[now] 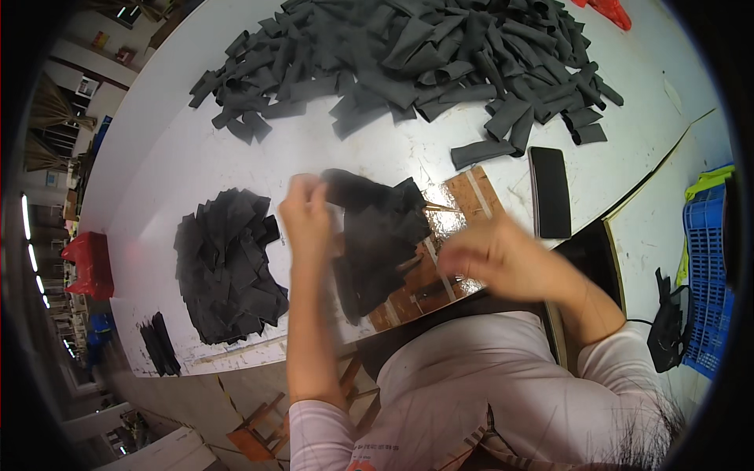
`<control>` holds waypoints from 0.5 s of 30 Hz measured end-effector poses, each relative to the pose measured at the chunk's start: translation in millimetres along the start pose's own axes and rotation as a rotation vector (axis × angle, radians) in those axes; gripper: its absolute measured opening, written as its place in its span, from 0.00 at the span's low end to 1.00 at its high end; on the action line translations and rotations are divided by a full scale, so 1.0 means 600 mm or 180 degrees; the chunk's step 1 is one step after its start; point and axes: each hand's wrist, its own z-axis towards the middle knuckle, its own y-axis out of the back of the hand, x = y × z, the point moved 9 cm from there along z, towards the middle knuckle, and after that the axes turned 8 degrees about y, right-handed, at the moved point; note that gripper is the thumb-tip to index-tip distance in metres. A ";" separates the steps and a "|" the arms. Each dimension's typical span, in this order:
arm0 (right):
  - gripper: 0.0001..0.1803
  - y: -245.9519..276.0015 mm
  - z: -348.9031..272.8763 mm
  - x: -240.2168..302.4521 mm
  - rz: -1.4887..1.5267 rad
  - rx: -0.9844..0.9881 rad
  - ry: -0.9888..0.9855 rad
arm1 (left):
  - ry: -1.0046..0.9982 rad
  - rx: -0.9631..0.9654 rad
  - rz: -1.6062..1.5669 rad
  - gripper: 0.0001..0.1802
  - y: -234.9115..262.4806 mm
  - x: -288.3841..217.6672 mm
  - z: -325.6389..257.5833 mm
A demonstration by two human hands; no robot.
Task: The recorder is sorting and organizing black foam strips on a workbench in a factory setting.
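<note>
My left hand [309, 210] is closed at the upper left edge of a pile of black fabric pieces [381, 228], its fingertips pinched on the end of one dark fabric piece [345, 187]. The pile partly covers a brown board [473, 191] with pale tape strips, at the table's near edge. Over the board's right side is my right hand [491, 259], its fingers curled and smeared by motion, so its hold is unclear. Thin sticks [441, 207] poke out beside the pile.
A big heap of dark grey fabric tubes [408, 63] covers the table's far side. Left lie a stack of black pieces [230, 267] and a small bundle [160, 345]. A phone [550, 193] lies right, and a blue crate [707, 267] stands beyond. A red bag [88, 264] is far left.
</note>
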 end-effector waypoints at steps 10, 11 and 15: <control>0.17 -0.079 0.000 0.075 -0.0351 -0.0892 0.0369 | -0.1223 0.2020 -0.0430 0.08 0.060 -0.167 -0.178; 0.15 -0.100 -0.004 0.053 -0.0010 -0.0689 0.0372 | -0.1218 0.2028 -0.0448 0.08 0.054 -0.164 -0.187; 0.10 -0.126 -0.011 0.025 0.0164 -0.0649 0.0389 | -0.0342 0.1021 -0.1163 0.12 0.053 -0.108 -0.199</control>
